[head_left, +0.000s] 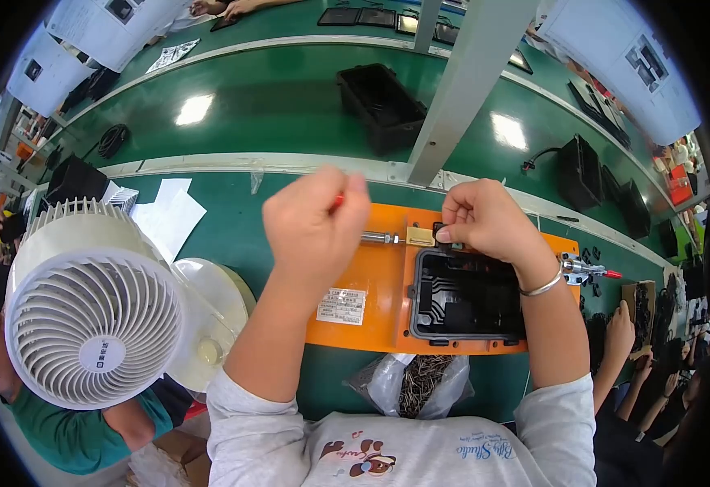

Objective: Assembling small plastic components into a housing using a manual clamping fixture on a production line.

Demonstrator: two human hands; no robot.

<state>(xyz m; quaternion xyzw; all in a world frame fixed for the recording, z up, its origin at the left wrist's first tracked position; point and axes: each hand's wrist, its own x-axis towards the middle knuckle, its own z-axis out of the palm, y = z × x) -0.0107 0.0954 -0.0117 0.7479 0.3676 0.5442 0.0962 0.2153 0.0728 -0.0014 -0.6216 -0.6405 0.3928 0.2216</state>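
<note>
My left hand is closed in a fist, slightly blurred, around a red clamp handle. A metal push rod extends from beside that fist toward a pale yellow block on the orange fixture. With thumb and fingers pinched, my right hand grips a small black part at the upper left edge of a black plastic box. The box lies open side up in the fixture. A second toggle clamp with a red tip stands at the fixture's right.
Left of the fixture stands a cream fan, near white papers. A plastic bag of metal pins or screws sits at the near edge. Beyond the metal rail is another black box. A white post rises behind my hands. Co-workers sit on both sides.
</note>
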